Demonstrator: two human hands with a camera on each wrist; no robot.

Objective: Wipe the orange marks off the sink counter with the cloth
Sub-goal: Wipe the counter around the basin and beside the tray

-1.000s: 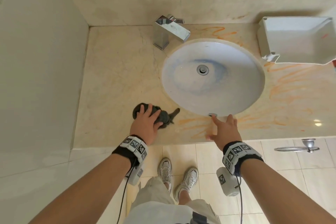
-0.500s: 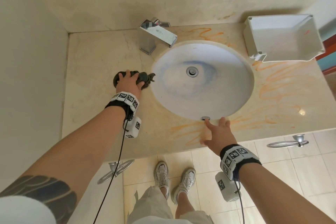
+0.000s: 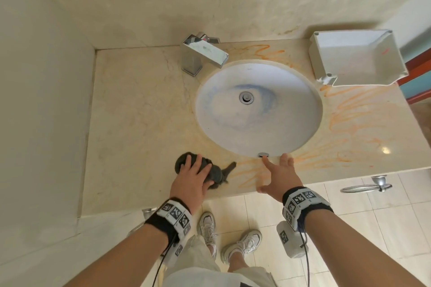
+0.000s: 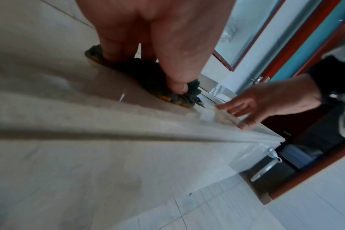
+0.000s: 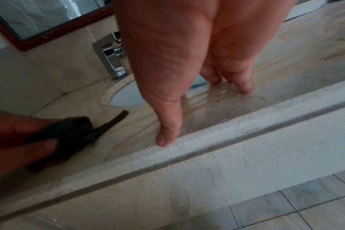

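Head view: left hand (image 3: 190, 183) on cloth (image 3: 211, 171)

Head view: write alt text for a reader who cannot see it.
Seen from above, a left hand presses a dark cloth on a beige marble counter beside orange marks at the front of a round white sink. The right hand rests spread on the counter edge; more orange marks run right of the sink.

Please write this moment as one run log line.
left hand: presses dark cloth on counter front | right hand: flat on counter | orange marks: remaining
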